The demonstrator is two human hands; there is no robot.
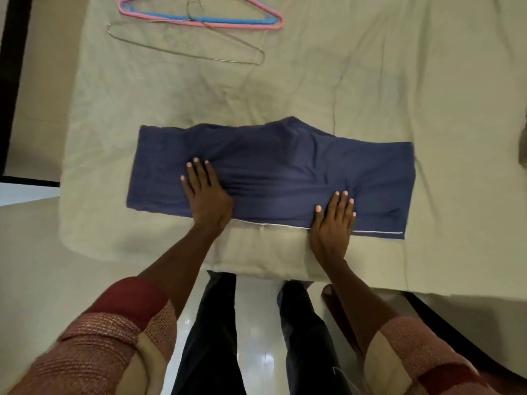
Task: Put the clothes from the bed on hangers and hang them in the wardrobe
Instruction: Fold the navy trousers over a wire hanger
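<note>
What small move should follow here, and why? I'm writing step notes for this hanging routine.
Probably reach the left hand for the wire hanger at the far end of the bed. Both it and the right hand lie flat on the folded blue garment, which already looks smooth, and no hanger is in it yet.

The person wears a top with sleeves pushed up to the elbows, so both forearms are bare. The left sleeve has blocks of colour: a dark red patch near the elbow, a pink textured knit part, and a cream part. The right sleeve has the same pink knit, cream and dark red blocks. The trousers are dark, almost black. The fingernails look pale and short.
</note>
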